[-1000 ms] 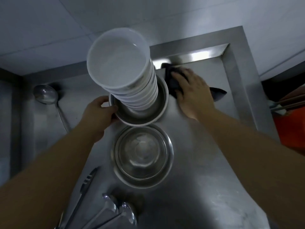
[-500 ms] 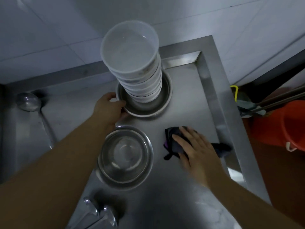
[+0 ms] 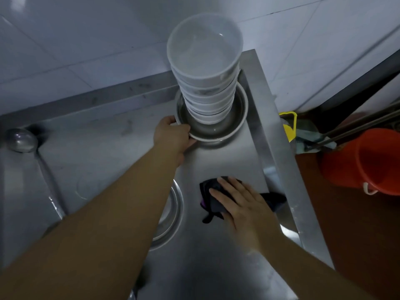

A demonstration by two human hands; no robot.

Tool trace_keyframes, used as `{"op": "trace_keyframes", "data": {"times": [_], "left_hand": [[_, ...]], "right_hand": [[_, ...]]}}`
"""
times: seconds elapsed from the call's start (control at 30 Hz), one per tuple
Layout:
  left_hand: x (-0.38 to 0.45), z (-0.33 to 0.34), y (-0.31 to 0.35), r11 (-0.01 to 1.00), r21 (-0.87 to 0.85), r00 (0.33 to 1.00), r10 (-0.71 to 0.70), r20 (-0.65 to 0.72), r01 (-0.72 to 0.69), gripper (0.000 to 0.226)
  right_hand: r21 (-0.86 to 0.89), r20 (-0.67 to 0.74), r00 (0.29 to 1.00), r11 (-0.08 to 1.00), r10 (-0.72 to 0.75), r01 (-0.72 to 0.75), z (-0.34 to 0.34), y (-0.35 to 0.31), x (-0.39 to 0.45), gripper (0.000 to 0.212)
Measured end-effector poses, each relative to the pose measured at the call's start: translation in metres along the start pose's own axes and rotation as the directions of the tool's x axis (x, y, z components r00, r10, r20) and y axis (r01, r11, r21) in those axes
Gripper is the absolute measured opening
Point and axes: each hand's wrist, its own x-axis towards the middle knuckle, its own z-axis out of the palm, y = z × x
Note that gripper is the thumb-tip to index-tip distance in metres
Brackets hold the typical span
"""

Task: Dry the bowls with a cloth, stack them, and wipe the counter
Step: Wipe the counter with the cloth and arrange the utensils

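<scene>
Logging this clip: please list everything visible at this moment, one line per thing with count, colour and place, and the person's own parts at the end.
stack of bowls: several nested, exact count unclear, white, standing in the far metal basin
far metal basin: one, steel, back right corner of the counter
near metal basin: one, steel, mid-counter, mostly hidden by the left forearm
cloth: one, dark, right part of the counter
counter: one, stainless steel
ladle: one, steel, far left
bucket: one, orange, floor at right
left hand: grips the far basin's rim
right hand: flat on the cloth
</scene>
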Motion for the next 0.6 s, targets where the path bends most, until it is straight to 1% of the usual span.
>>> {"op": "trace_keyframes", "data": {"times": [0.1, 0.13, 0.17, 0.2, 0.23, 0.3, 0.37, 0.43, 0.47, 0.53, 0.57, 0.6], "left_hand": [[-0.001, 0.002, -0.003, 1.000, 0.012, 1.000, -0.009, -0.017, 0.009, 0.041], [-0.002, 0.001, -0.005, 1.000, 0.008, 1.000, -0.013, -0.011, 0.013, 0.037], [-0.004, -0.001, -0.006, 1.000, 0.014, 1.000, -0.016, 0.001, 0.016, 0.028], [-0.008, -0.004, -0.007, 1.000, 0.026, 1.000, -0.017, 0.013, 0.017, 0.018], [-0.013, -0.009, -0.009, 0.998, 0.056, 1.000, -0.011, 0.012, 0.011, 0.012], [-0.024, -0.024, -0.016, 0.983, 0.180, 0.999, 0.036, -0.031, -0.030, 0.014], [-0.043, -0.045, -0.026, 0.936, 0.345, 0.993, 0.102, -0.062, -0.074, 0.021], [-0.064, -0.069, -0.041, 0.850, 0.509, 0.983, 0.179, -0.039, -0.135, 0.023], [-0.074, -0.080, -0.049, 0.779, 0.603, 0.976, 0.218, -0.003, -0.172, 0.023], [-0.093, -0.102, -0.066, 0.572, 0.788, 0.959, 0.270, 0.080, -0.227, 0.022], [-0.102, -0.110, -0.075, 0.464, 0.850, 0.951, 0.286, 0.122, -0.248, 0.020], [-0.112, -0.116, -0.083, 0.389, 0.881, 0.943, 0.291, 0.161, -0.271, 0.019]], "right_hand": [[-0.014, -0.028, 0.997, 0.997, -0.072, 0.071, -0.006, 0.019, 0.025, 0.055], [-0.013, -0.049, 0.997, 0.998, -0.064, 0.063, -0.007, 0.024, 0.037, 0.055], [-0.012, -0.072, 0.997, 0.999, -0.039, 0.038, -0.008, 0.028, 0.048, 0.056], [-0.019, -0.094, 0.996, 1.000, -0.004, 0.003, -0.008, 0.029, 0.059, 0.056], [-0.032, -0.114, 0.993, 0.999, 0.030, -0.034, -0.008, 0.030, 0.067, 0.057], [-0.039, -0.133, 0.989, 0.997, 0.061, -0.067, -0.007, 0.029, 0.075, 0.058], [-0.028, -0.098, 0.994, 0.999, 0.040, -0.043, -0.008, 0.028, 0.068, 0.058], [-0.022, -0.039, 0.999, 1.000, 0.002, -0.002, -0.008, 0.022, 0.046, 0.057], [-0.015, -0.012, 1.000, 1.000, -0.008, 0.008, -0.008, 0.017, 0.028, 0.056], [0.006, 0.052, 0.998, 1.000, -0.031, 0.031, -0.006, 0.004, -0.020, 0.056], [0.014, 0.105, 0.993, 0.999, -0.051, 0.050, -0.005, -0.003, -0.051, 0.056], [0.021, 0.163, 0.983, 0.996, -0.084, 0.082, -0.005, -0.010, -0.083, 0.057]]}}
